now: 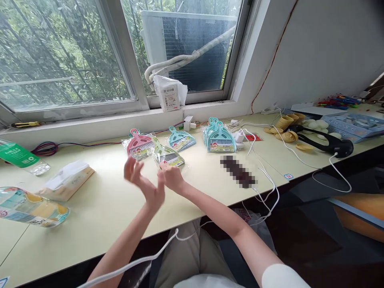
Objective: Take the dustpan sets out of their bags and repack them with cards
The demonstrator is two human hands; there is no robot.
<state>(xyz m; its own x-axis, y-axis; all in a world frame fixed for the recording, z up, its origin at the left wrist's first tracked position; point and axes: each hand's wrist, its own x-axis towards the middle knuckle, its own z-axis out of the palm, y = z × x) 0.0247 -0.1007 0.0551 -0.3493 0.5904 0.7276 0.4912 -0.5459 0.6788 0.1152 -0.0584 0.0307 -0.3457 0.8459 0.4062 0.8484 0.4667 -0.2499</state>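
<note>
My left hand [145, 184] is raised over the table, its fingers apart and slightly blurred, with nothing in them. Beside it, my right hand [173, 178] is closed at the lower left edge of a green dustpan and brush set [169, 156] in clear plastic wrap. The fingertips partly cover that edge. Just behind lies a pink dustpan and brush set [139, 146], also wrapped. A blue-green set [181, 140] rests farther back. To the right stands a stack of teal dustpan and brush sets [221, 138], several deep.
At left are a tissue pack [70, 180], a green-labelled bottle [21, 156] and a patterned clear package [33, 206]. A blurred dark object [238, 171] with white cables [274, 192] lies at right, before a black device [342, 146]. A small box [170, 98] stands on the windowsill.
</note>
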